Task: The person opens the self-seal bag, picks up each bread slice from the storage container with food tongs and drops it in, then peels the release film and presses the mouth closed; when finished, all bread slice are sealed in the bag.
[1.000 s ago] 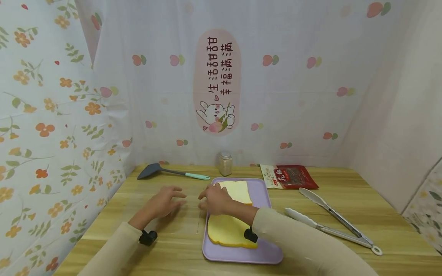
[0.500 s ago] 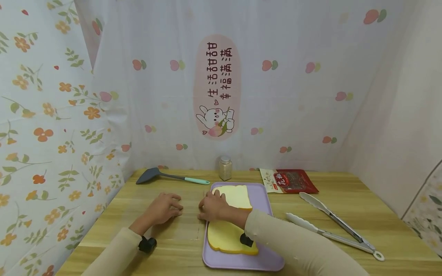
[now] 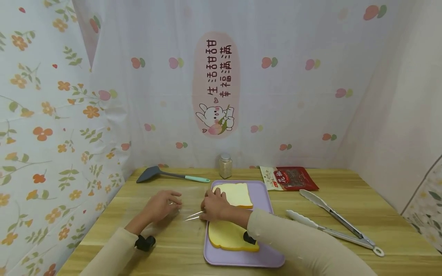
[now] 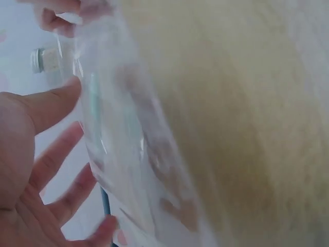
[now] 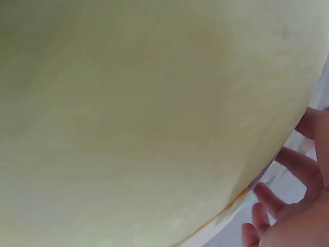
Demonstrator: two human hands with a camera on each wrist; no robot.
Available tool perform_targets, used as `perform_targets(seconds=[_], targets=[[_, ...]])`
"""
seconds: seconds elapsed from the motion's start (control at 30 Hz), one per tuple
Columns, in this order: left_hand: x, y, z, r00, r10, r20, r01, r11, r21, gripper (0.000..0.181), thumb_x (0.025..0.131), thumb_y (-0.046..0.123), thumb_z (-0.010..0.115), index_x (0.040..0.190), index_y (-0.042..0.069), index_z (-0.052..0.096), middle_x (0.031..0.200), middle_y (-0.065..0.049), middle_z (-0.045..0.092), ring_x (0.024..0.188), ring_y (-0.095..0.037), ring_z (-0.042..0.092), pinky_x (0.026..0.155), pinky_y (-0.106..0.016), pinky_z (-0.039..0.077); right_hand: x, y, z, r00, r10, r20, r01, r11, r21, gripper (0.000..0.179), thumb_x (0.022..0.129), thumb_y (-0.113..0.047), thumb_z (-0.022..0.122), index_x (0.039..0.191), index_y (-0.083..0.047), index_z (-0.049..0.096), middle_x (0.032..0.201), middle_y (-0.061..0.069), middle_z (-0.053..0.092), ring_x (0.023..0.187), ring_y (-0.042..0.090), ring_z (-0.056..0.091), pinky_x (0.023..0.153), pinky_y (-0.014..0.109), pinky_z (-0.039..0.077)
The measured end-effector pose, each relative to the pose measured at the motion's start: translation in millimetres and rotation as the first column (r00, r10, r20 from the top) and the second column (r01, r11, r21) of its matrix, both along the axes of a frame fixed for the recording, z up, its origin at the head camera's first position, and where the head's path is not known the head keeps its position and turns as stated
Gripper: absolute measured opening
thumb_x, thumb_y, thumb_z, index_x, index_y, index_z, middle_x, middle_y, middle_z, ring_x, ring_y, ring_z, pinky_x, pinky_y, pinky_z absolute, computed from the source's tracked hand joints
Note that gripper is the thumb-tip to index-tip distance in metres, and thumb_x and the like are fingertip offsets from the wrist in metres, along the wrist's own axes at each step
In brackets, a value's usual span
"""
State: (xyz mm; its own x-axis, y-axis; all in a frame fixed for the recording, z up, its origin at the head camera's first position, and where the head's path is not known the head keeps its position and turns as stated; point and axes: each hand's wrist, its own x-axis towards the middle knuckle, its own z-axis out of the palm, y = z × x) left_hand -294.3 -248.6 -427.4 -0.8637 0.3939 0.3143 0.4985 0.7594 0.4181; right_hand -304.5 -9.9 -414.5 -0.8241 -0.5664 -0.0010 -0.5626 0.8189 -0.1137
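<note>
Clear plastic film (image 4: 118, 113), a sheet or bag, stretches between my hands and catches light in thin streaks. My left hand (image 3: 161, 206) is at its left side; in the left wrist view the thumb and fingers are spread apart, their tips against the film's edge. Over the tray's left rim, my right hand (image 3: 215, 206) pinches the film with its fingertips. Under and beside that hand, a lilac tray (image 3: 266, 257) holds two bread slices: a pale one (image 3: 238, 193) at the back and a yellow one (image 3: 228, 238) in front, partly hidden by the right forearm.
A spatula (image 3: 172, 175) with a mint handle lies at the back left. Behind the tray stands a small glass jar (image 3: 225, 166) with a metal lid. To the right are a red-and-white spice packet (image 3: 290, 178) and spread metal tongs (image 3: 340, 226). Printed curtains enclose the table.
Bright streaks have appeared in the film beside the right fingertips. The right hand has shifted slightly right; the left hand has come slightly back to the left. Tray and slices stay put.
</note>
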Motion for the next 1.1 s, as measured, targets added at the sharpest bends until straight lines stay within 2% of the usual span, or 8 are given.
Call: perform_targets(seconds=[0.1, 0.27, 0.37, 0.5, 0.63, 0.73, 0.93, 1.1], targets=[[1.7, -3.8, 0.1, 0.999, -0.043, -0.016, 0.044, 0.997, 0.069, 0.01, 0.088, 0.012, 0.075, 0.095, 0.008, 0.081, 0.12, -0.016, 0.068, 0.109, -0.036, 0.064, 0.084, -0.048, 0.054, 2.1, 0, 0.6, 0.999, 0.038, 0.003, -0.038, 0.998, 0.051, 0.019, 0.089, -0.045, 0.073, 0.095, -0.027, 0.076, 0.13, -0.002, 0.052, 0.104, 0.02, 0.04, 0.074, 0.033, 0.028], [4.4, -8.2, 3.3, 0.997, -0.072, -0.011, 0.072, 0.989, 0.127, 0.011, 0.088, 0.01, 0.074, 0.097, 0.005, 0.079, 0.122, -0.02, 0.067, 0.11, -0.04, 0.063, 0.084, -0.049, 0.054, 0.3, -5, 5.9, 0.986, 0.161, 0.037, -0.164, 0.977, 0.133, 0.045, 0.091, -0.038, 0.071, 0.135, -0.031, 0.061, 0.152, -0.001, 0.042, 0.132, 0.022, 0.043, 0.086, 0.039, 0.037], [5.2, -9.0, 5.1, 0.997, -0.077, 0.005, 0.076, 0.986, 0.152, 0.012, 0.089, 0.01, 0.073, 0.098, 0.005, 0.079, 0.123, -0.02, 0.066, 0.112, -0.041, 0.062, 0.084, -0.048, 0.054, -2.1, -8, 8.8, 0.968, 0.236, 0.081, -0.246, 0.957, 0.154, 0.057, 0.093, -0.025, 0.069, 0.146, -0.032, 0.05, 0.157, 0.0, 0.037, 0.138, 0.022, 0.042, 0.095, 0.044, 0.04], [5.7, -9.5, 6.6, 0.997, -0.076, 0.017, 0.072, 0.983, 0.172, 0.011, 0.089, 0.009, 0.073, 0.098, 0.005, 0.079, 0.123, -0.02, 0.066, 0.113, -0.04, 0.062, 0.083, -0.047, 0.055, -4.3, -12, 10.9, 0.942, 0.313, 0.12, -0.329, 0.931, 0.156, 0.051, 0.093, -0.014, 0.067, 0.141, -0.028, 0.055, 0.143, -0.003, 0.05, 0.123, 0.017, 0.055, 0.088, 0.039, 0.046], [6.4, -11.2, 5.7, 0.997, -0.065, 0.041, 0.056, 0.981, 0.183, 0.01, 0.088, 0.008, 0.074, 0.097, 0.006, 0.079, 0.123, -0.018, 0.067, 0.114, -0.039, 0.062, 0.086, -0.049, 0.053, -5.2, -15, 10.4, 0.929, 0.352, 0.11, -0.366, 0.918, 0.154, 0.021, 0.095, -0.015, 0.064, 0.114, -0.025, 0.067, 0.107, -0.008, 0.056, 0.09, 0.01, 0.059, 0.071, 0.031, 0.043], [6.5, -12.7, 5.6, 0.997, -0.072, 0.037, 0.063, 0.978, 0.197, 0.01, 0.088, 0.006, 0.074, 0.096, 0.006, 0.079, 0.122, -0.017, 0.068, 0.114, -0.038, 0.062, 0.088, -0.05, 0.052, -6.9, -16, 9.2, 0.929, 0.354, 0.108, -0.367, 0.919, 0.142, 0.01, 0.093, -0.015, 0.065, 0.097, -0.024, 0.066, 0.098, -0.01, 0.053, 0.081, 0.007, 0.055, 0.066, 0.03, 0.039], [5.4, -16.6, 10.1, 0.997, -0.074, -0.011, 0.075, 0.979, 0.192, 0.012, 0.087, 0.005, 0.074, 0.098, 0.005, 0.079, 0.122, -0.014, 0.068, 0.111, -0.035, 0.065, 0.086, -0.055, 0.052, -11.7, -12, 9.4, 0.935, 0.319, 0.155, -0.337, 0.935, 0.109, 0.023, 0.092, -0.019, 0.069, 0.114, -0.026, 0.071, 0.124, -0.012, 0.061, 0.101, 0.007, 0.059, 0.071, 0.031, 0.041], [4.2, -21.5, 21.5, 0.996, -0.082, 0.026, 0.074, 0.974, 0.212, 0.013, 0.09, 0.009, 0.072, 0.1, 0.004, 0.078, 0.125, -0.015, 0.067, 0.113, -0.038, 0.063, 0.084, -0.061, 0.05, -15.1, -10, 11.8, 0.935, 0.292, 0.202, -0.315, 0.944, 0.093, 0.037, 0.093, -0.022, 0.07, 0.129, -0.027, 0.066, 0.147, -0.007, 0.051, 0.126, 0.015, 0.054, 0.083, 0.033, 0.045]])
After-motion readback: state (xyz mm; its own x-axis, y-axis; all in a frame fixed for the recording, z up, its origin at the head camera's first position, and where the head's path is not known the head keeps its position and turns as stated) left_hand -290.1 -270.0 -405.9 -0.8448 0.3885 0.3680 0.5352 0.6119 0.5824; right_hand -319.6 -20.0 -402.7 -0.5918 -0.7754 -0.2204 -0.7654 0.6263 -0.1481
